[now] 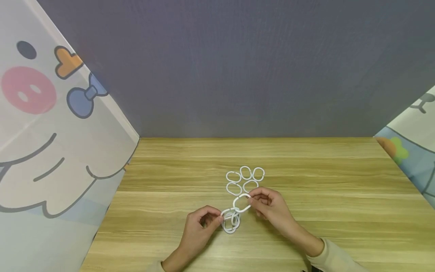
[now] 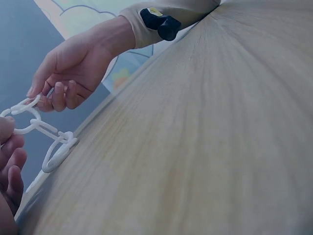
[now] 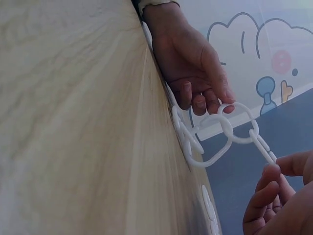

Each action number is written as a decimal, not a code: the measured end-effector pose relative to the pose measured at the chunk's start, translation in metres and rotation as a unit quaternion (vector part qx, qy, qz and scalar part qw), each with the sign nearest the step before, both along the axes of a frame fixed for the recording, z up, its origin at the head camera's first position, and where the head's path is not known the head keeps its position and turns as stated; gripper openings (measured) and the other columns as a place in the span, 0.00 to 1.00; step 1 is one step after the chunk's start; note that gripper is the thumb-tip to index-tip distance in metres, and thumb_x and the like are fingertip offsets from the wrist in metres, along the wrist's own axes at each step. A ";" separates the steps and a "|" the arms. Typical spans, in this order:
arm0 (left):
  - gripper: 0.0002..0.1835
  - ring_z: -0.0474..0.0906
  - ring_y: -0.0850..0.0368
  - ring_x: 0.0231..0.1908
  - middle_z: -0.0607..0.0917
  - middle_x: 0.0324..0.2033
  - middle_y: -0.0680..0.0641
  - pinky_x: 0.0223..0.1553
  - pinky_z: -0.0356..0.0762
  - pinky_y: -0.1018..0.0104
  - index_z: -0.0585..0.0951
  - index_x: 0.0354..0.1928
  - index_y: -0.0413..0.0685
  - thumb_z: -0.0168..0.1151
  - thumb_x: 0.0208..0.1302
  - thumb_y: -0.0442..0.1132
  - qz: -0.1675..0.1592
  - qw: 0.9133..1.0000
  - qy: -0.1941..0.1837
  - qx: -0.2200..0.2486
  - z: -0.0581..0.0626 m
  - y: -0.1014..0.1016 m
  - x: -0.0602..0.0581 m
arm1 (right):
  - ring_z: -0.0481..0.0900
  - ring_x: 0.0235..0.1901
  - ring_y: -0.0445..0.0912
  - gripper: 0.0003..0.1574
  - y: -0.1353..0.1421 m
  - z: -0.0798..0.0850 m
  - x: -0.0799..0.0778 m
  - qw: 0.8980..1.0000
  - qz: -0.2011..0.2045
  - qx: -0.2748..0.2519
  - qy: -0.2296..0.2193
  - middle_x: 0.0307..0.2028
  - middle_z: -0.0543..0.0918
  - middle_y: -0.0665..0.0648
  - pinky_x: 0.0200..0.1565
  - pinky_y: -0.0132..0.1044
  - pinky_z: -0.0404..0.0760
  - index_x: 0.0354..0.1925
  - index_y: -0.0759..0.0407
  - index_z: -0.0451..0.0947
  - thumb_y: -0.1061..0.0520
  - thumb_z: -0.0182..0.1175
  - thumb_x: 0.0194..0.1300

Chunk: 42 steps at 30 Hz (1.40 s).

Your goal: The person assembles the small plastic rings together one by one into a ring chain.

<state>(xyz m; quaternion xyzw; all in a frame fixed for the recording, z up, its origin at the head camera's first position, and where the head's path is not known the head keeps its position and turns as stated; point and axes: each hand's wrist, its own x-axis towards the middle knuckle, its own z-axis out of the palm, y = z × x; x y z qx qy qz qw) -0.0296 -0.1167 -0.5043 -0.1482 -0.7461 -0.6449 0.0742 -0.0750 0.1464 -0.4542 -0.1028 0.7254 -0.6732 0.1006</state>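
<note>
While your right hand (image 1: 272, 206) pinched 1 white link (image 1: 233, 204) above the table (image 1: 153, 196) and your left hand (image 1: 202, 228) pinched the joined chain (image 1: 233, 216), fingertips nearly meeting, both seemed light, stiff, slick, best held opposite their gaps.

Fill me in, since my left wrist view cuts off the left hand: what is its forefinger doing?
Observer: The forefinger and thumb of the left hand pinch a white link between them; the right wrist view shows this.
Operator: Thanks. Is anything lying farther out that I might miss?
Observer: Yes, five loose links lie on the tabletop, beyond and to the left of the right hand.
Operator: How are they laid out?
Observer: In the head view, three sit in a farther row and two in a nearer one.
</note>
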 end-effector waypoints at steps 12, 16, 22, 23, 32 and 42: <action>0.06 0.77 0.69 0.30 0.89 0.33 0.44 0.26 0.77 0.72 0.90 0.43 0.45 0.75 0.69 0.28 -0.025 1.000 0.010 0.005 0.001 0.001 0.001 | 0.79 0.21 0.39 0.10 0.000 -0.002 0.002 1.000 0.020 -0.006 0.012 0.32 0.86 0.58 0.21 0.27 0.73 0.46 0.73 0.81 0.67 0.71 0.72; 0.05 0.79 0.68 0.31 0.90 0.34 0.46 0.28 0.79 0.72 0.89 0.44 0.43 0.75 0.70 0.28 -0.017 1.000 -0.008 0.003 0.001 0.000 0.001 | 0.80 0.21 0.38 0.09 -0.001 -0.004 0.004 0.999 0.040 -0.001 0.018 0.30 0.86 0.59 0.20 0.26 0.72 0.45 0.71 0.82 0.67 0.72 0.71; 0.06 0.82 0.65 0.32 0.90 0.34 0.47 0.29 0.80 0.71 0.89 0.47 0.41 0.73 0.71 0.27 -0.008 1.000 -0.002 0.010 0.002 0.000 0.001 | 0.81 0.21 0.38 0.08 -0.005 -0.008 0.008 0.997 0.069 0.000 0.034 0.28 0.85 0.72 0.19 0.26 0.73 0.43 0.70 0.83 0.67 0.74 0.69; 0.07 0.82 0.65 0.32 0.91 0.34 0.47 0.29 0.80 0.71 0.89 0.47 0.41 0.73 0.71 0.26 -0.008 1.000 0.004 0.012 0.002 0.000 0.001 | 0.81 0.22 0.38 0.08 -0.005 -0.009 0.009 0.997 0.073 -0.001 0.035 0.28 0.85 0.73 0.19 0.26 0.74 0.43 0.70 0.83 0.68 0.74 0.69; 0.10 0.81 0.67 0.31 0.91 0.34 0.45 0.26 0.79 0.71 0.90 0.47 0.39 0.71 0.69 0.21 -0.016 0.998 0.045 0.034 0.004 0.000 0.001 | 0.83 0.23 0.37 0.08 -0.009 -0.014 0.012 0.993 0.115 -0.003 0.024 0.28 0.86 0.72 0.22 0.25 0.76 0.42 0.70 0.85 0.67 0.74 0.69; 0.06 0.75 0.70 0.28 0.90 0.29 0.45 0.25 0.75 0.71 0.91 0.42 0.42 0.75 0.69 0.26 0.000 1.000 0.023 0.009 0.002 0.000 0.002 | 0.84 0.23 0.38 0.08 -0.011 -0.014 0.013 0.992 0.129 -0.004 0.002 0.30 0.88 0.72 0.22 0.25 0.76 0.42 0.72 0.85 0.66 0.74 0.70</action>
